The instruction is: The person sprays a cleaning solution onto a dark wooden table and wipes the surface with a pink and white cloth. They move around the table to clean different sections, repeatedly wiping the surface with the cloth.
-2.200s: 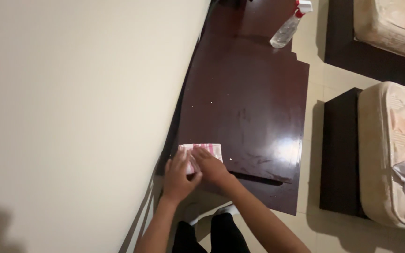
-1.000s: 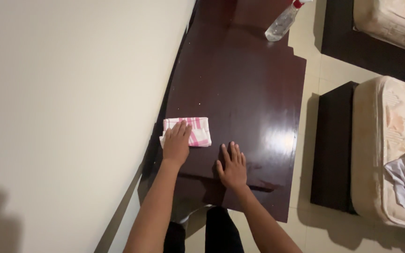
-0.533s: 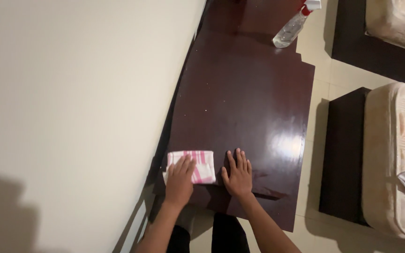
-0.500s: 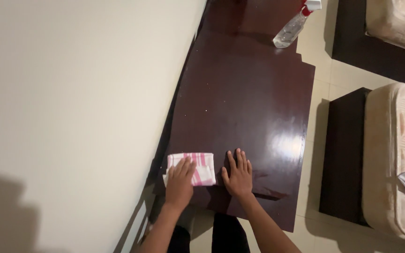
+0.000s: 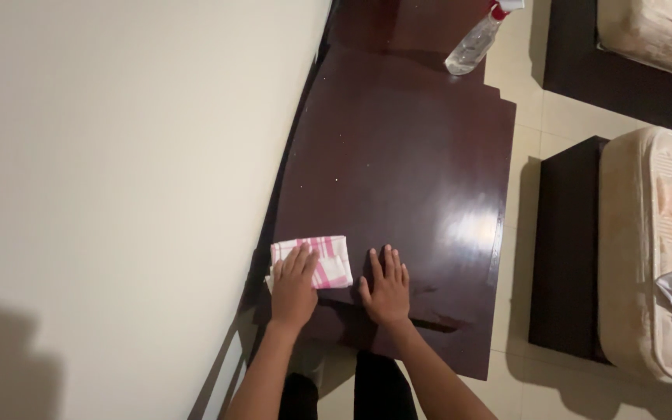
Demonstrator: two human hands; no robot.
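Pink-striped cloth (image 5: 320, 260) has slid back toward the worktop's (image 5: 398, 155) near left edge.
Left hand (image 5: 293, 284) presses flat on it, fingers spread; right hand (image 5: 386, 286) rests open on bare wood, holding nothing.

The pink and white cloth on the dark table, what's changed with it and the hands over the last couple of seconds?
The left hand slid the folded cloth out along the table, then back toward the near edge. The right hand let go of it and lies flat beside it. The spray bottle stayed put.
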